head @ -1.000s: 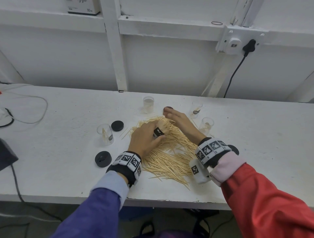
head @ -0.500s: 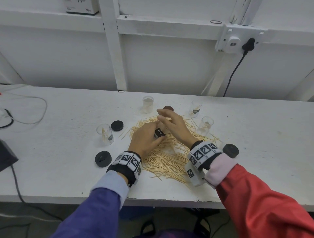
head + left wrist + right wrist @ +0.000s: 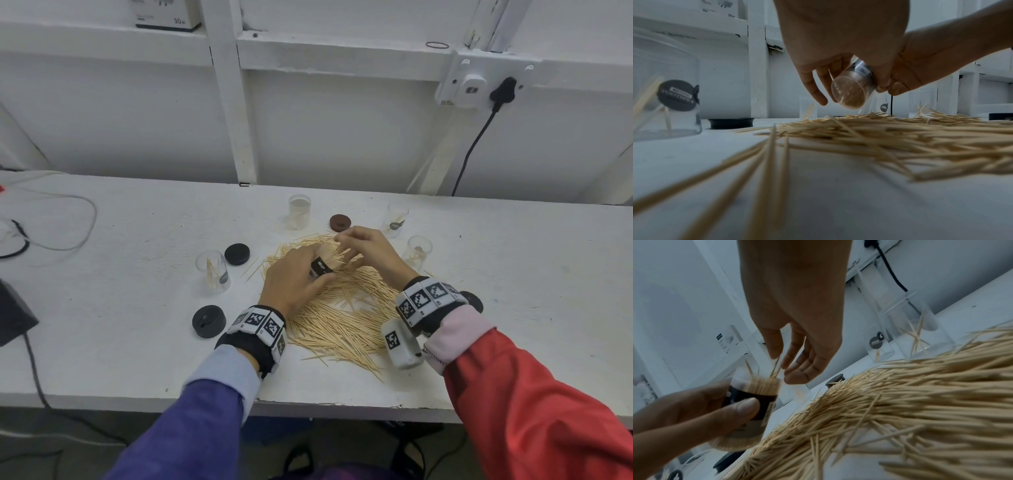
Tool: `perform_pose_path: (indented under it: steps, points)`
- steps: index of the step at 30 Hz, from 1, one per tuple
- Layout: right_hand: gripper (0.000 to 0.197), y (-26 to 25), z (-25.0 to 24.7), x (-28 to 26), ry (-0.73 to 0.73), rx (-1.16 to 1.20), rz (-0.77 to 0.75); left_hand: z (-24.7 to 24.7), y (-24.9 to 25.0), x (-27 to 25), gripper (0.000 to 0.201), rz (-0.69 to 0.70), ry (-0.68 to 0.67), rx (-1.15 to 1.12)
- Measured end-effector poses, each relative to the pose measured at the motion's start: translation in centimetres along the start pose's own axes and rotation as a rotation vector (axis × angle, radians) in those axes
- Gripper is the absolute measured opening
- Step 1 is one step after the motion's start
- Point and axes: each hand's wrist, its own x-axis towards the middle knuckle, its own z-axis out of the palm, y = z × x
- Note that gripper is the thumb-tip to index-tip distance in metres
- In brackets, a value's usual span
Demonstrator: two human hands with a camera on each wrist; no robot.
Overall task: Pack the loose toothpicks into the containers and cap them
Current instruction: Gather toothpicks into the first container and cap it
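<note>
The white painted worktop, flat and a little chipped along its near edge, carries a broad, loose heap of pale wooden toothpicks, thin straight slivers lying crisscross between the two wrists. Over the far side of that heap the left hand has its grip wrapped round a small clear plastic container, a cylinder with a dark label band, held tilted and clear of the worktop; the right wrist view shows it packed tight with toothpicks that reach its open mouth. The right hand hangs just above that mouth, its thumb and forefinger nipping a few toothpicks whose lower ends reach the packed ones, the other fingers loosely bent. Four more clear round containers stand upright and uncapped around the heap, each holding only a few sticks: one at the left, one at the back, and two at the right. Low round caps lie flat on the worktop: a black one beside the left container, a second black one near the left wrist, a brown one just behind the right hand, and one partly hidden behind the right wrist.
</note>
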Motion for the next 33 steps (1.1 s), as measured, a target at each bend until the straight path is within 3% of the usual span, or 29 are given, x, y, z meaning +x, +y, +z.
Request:
perform_pose_path:
  steps: [3,8,12,17,20,26,33]
  points:
    - [0.016,0.4,-0.4,-0.1,0.03,0.037,-0.063,0.0,0.0,0.0,0.062,-0.002,-0.005,0.014]
    - [0.018,0.5,0.1,-0.6,-0.034,-0.083,-0.108,0.1,0.0,0.0,0.055,-0.006,-0.005,0.019]
    - [0.026,0.0,0.0,-1.0,-0.047,-0.036,-0.083,0.1,0.0,0.0,0.053,-0.014,0.0,-0.011]
    - [0.032,-0.4,-1.0,-1.6,-0.205,-0.04,-0.067,0.0,0.1,0.0,0.048,-0.023,0.005,-0.013]
    - [0.031,-0.3,-1.6,-1.6,-0.213,-0.02,-0.064,0.0,0.0,0.1,0.05,-0.018,-0.009,-0.002]
    - [0.019,-0.3,-1.7,-1.2,-0.032,0.007,-0.079,-0.2,0.4,-0.1,0.061,0.02,-0.076,0.022]
    - [0.018,-1.0,0.2,-0.8,0.168,-0.344,-0.278,-0.4,0.8,-0.4,0.055,0.086,-0.125,-0.034]
